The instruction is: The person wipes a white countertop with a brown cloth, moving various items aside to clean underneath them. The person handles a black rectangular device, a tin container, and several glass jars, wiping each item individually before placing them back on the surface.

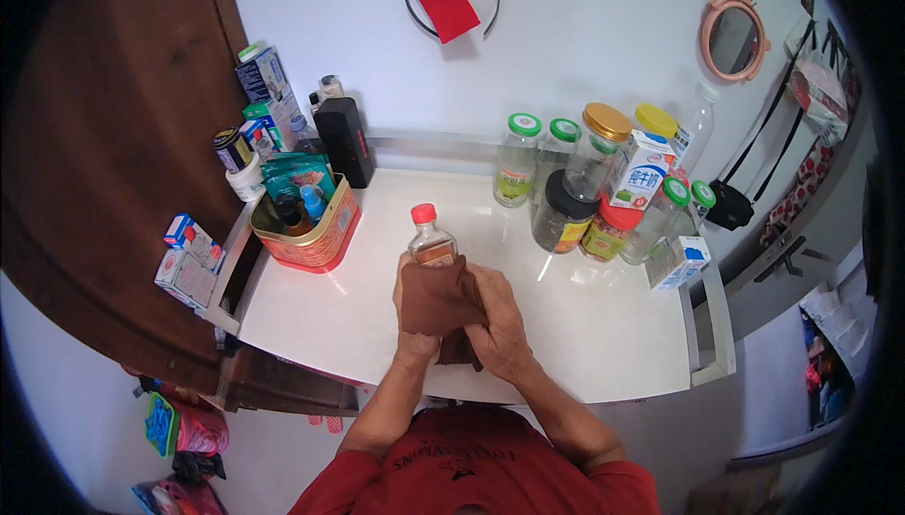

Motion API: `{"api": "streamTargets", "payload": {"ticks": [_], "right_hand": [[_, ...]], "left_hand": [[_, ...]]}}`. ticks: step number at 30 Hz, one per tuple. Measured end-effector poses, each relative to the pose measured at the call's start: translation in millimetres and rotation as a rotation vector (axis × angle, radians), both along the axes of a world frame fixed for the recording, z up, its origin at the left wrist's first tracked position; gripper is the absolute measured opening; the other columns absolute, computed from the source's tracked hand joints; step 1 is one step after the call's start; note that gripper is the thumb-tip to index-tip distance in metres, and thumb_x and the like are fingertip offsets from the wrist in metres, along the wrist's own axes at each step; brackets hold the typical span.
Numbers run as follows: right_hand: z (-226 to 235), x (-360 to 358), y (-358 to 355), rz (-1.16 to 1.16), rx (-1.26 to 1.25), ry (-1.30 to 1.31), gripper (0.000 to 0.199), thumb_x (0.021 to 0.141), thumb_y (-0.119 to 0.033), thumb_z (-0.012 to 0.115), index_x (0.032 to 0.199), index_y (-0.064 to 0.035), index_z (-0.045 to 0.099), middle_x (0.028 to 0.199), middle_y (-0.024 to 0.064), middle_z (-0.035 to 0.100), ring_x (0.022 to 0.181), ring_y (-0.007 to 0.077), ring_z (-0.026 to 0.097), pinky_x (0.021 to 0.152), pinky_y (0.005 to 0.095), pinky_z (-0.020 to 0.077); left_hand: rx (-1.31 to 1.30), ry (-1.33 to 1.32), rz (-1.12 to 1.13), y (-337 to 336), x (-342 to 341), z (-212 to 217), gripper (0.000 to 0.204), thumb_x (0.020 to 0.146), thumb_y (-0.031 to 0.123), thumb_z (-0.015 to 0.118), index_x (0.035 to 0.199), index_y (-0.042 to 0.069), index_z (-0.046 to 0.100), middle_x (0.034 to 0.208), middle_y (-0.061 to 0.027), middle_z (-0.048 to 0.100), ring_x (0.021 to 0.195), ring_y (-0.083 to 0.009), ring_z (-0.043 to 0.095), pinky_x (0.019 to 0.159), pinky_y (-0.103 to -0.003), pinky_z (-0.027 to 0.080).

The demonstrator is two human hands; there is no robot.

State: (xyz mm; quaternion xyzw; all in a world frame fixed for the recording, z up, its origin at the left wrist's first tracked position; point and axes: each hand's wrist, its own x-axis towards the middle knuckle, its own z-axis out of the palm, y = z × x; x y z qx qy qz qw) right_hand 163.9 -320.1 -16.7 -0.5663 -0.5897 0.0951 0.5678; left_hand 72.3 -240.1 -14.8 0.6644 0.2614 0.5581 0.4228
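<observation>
A small clear glass bottle [436,243] with a red cap stands out above my hands at the middle of the white table. Around its lower part lies a brown cloth [438,300], which hides the base of the bottle. My left hand [411,338] is closed round the bottle's left side, its fingers partly covered by the cloth. On the other side, my right hand [501,322] grips the cloth and presses it against the bottle. A loose end of the cloth hangs down between my wrists.
At the left stands an oval tin [325,243] filled with small bottles and packets, beside a tall black box [345,142]. Several glass jars [517,161] and a milk carton [641,171] crowd the back right. A low rail [718,326] edges the white table [603,345].
</observation>
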Motion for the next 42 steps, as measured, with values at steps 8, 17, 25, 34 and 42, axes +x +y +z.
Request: {"api": "streamTargets", "payload": {"ticks": [8, 17, 25, 34, 42], "right_hand": [[-17, 36, -48, 0.195, -0.312, 0.236, 0.045, 0.077, 0.005, 0.048, 0.121, 0.0004, 0.053, 0.11, 0.0163, 0.06, 0.103, 0.0291, 0.059, 0.092, 0.0361, 0.0461], [25, 7, -1, 0.437, -0.152, 0.605, 0.054, 0.078, 0.008, 0.046, 0.13, -0.0023, 0.048, 0.115, 0.0096, 0.057, 0.106, 0.0165, 0.054, 0.092, 0.0276, 0.0442], [21, 3, -19, 0.29, -0.343, 0.39, 0.044, 0.086, -0.008, 0.063, 0.127, -0.0033, 0.051, 0.089, 0.0054, 0.063, 0.074, 0.0122, 0.062, 0.069, 0.0282, 0.0531], [-7, -14, -20, 0.197, -0.292, 0.96, 0.03, 0.076, 0.003, 0.052, 0.106, 0.0042, 0.059, 0.102, 0.0106, 0.064, 0.092, 0.0189, 0.063, 0.079, 0.029, 0.0514], [9, -25, -30, 0.167, -0.368, 0.561, 0.012, 0.085, -0.004, 0.056, 0.095, 0.0021, 0.06, 0.085, 0.0042, 0.063, 0.079, 0.0132, 0.06, 0.072, 0.0274, 0.049]], "left_hand": [[-0.476, -0.599, -0.504, 10, 2, -7, 0.048, 0.102, 0.046, 0.034, 0.118, 0.002, 0.047, 0.1, -0.015, 0.061, 0.08, -0.0195, 0.063, 0.074, -0.032, 0.055], [-0.549, -0.532, -0.56, 7, 0, -6, 0.057, 0.102, 0.048, 0.03, 0.124, -0.002, 0.046, 0.117, -0.014, 0.055, 0.103, -0.0238, 0.058, 0.092, -0.039, 0.049], [-0.548, -0.59, -0.382, 2, 0, -2, 0.05, 0.102, 0.046, 0.03, 0.118, 0.002, 0.047, 0.111, -0.0133, 0.057, 0.084, -0.0232, 0.062, 0.073, -0.039, 0.055], [-0.507, -0.597, -0.42, 0, 2, -4, 0.035, 0.101, 0.03, 0.044, 0.122, 0.004, 0.036, 0.102, -0.0138, 0.06, 0.084, -0.0182, 0.061, 0.073, -0.032, 0.053], [-0.372, -0.471, -0.34, 3, 0, -4, 0.031, 0.101, 0.025, 0.045, 0.123, 0.005, 0.035, 0.094, -0.012, 0.059, 0.08, -0.0158, 0.061, 0.07, -0.029, 0.053]]}}
